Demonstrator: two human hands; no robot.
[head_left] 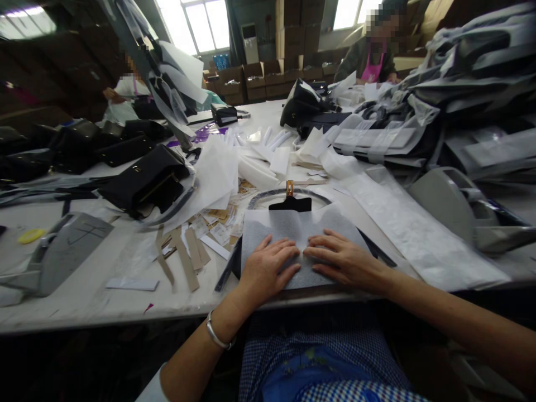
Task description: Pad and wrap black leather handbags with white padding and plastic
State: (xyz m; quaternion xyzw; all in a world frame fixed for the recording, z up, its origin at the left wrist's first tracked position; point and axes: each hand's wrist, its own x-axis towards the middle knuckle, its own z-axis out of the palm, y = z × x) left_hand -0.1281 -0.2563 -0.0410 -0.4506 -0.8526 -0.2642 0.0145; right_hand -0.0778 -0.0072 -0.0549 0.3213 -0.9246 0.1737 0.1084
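Observation:
A pale grey foam sheet (268,226) covers most of a dark handbag (235,262) lying at the table's front edge. My left hand (270,262) rests flat on the sheet's left half, fingers stretched toward the middle. From the other side, my right hand (341,259) lies on the right half with fingers extended. A small gap separates the fingertips. Beyond the sheet shows a black flap (290,205) with a gold clasp (290,188). Behind it curves a wrapped handle (263,195). What lies beneath the sheet is mostly hidden.
Tan strips (195,248) and tags lie at left, near a black handbag (146,176) and a grey tape dispenser (77,251). White sheet packaging (419,234) stretches along the right, with another dispenser (444,204). Wrapped bags (473,89) are piled behind. Two people work across the table.

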